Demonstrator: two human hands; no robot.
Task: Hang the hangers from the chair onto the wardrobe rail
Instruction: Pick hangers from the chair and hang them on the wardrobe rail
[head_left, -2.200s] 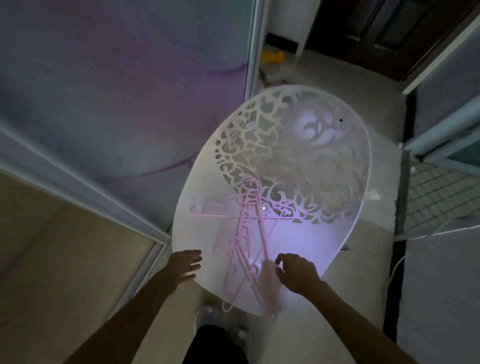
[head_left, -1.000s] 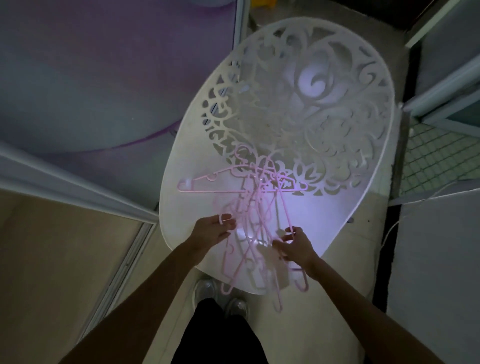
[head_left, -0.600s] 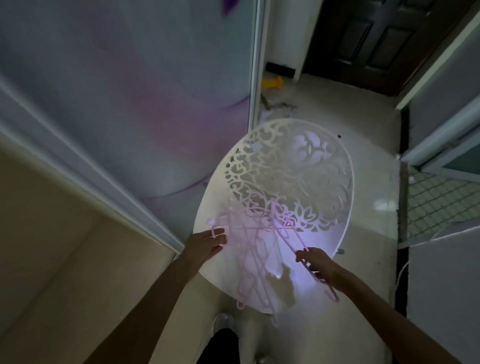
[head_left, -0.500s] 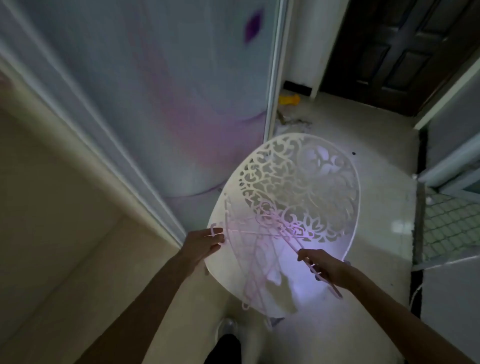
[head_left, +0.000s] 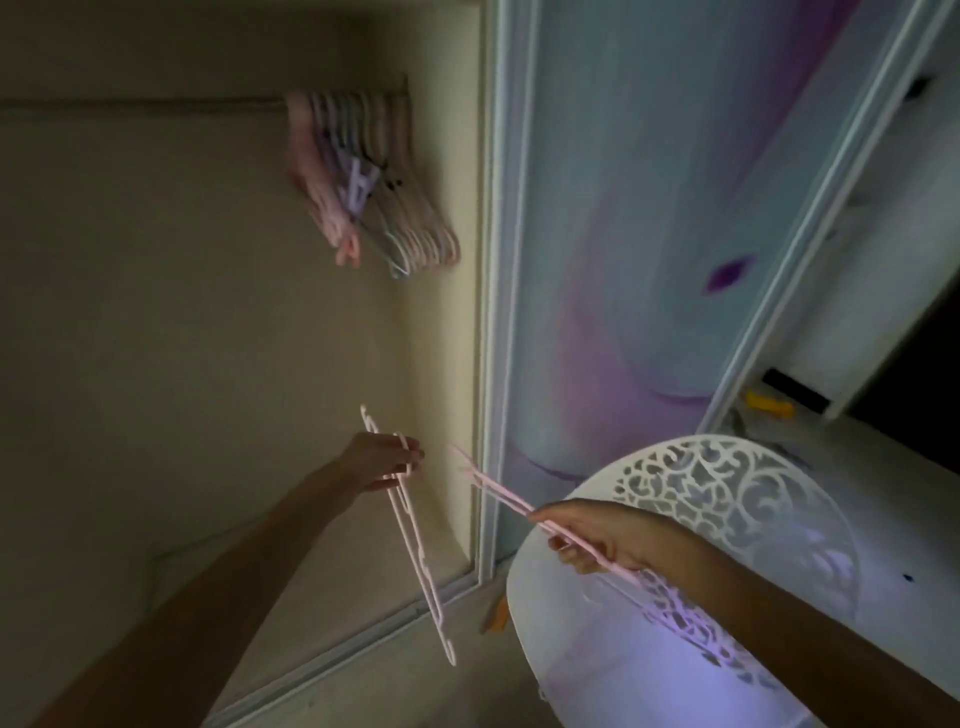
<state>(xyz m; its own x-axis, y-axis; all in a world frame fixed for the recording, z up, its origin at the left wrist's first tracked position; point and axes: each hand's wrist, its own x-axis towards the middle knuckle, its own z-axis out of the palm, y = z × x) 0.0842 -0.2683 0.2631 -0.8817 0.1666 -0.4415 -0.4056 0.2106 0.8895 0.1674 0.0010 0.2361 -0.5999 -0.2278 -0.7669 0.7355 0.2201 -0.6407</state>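
Two hands, left and right, each grip pink hangers; no writing legible

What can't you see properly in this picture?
- Head view: how many hangers the left hand and right hand hold; dim and blurred.
- Number of hangers on the rail; they overlap.
- Chair legs; cut off by the bottom edge.

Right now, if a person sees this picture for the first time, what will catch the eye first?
Probably the two hands in the middle, each gripping pink hangers: the left hand holds a hanger hanging down, the right hand holds hangers pointing up-left. Next, the white lace-patterned chair glowing at lower right, and the bunch of hung hangers on the wardrobe rail above.
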